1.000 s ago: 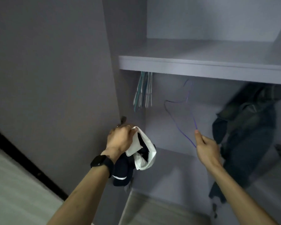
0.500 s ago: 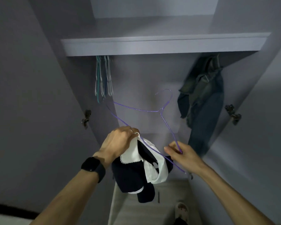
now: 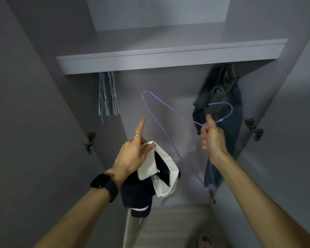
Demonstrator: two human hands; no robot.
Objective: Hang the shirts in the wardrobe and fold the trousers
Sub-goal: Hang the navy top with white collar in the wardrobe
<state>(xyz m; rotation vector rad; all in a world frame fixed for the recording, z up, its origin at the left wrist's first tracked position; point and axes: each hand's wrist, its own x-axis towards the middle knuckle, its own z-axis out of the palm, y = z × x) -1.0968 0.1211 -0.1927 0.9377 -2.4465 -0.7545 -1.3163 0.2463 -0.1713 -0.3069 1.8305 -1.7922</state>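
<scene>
Pale wire hangers (image 3: pixel 107 97) hang under the grey wardrobe shelf's (image 3: pixel 168 59) left end. The left hand (image 3: pixel 132 156) clutches a bunched navy-and-white shirt (image 3: pixel 150 179) mid-wardrobe, index finger raised. The right hand (image 3: pixel 212 138) grasps a thin purple wire hanger (image 3: pixel 158 123).

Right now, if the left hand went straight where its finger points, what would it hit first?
Likely the purple hanger, whose wire is just above the fingertip of the left hand; depth is unclear, so perhaps the wardrobe's back wall.

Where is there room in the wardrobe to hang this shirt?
Under the shelf, the gap between the empty hangers on the left and the denim garment on the right is bare. The shelf top looks bare too. It is crowded only at those two ends.
</scene>
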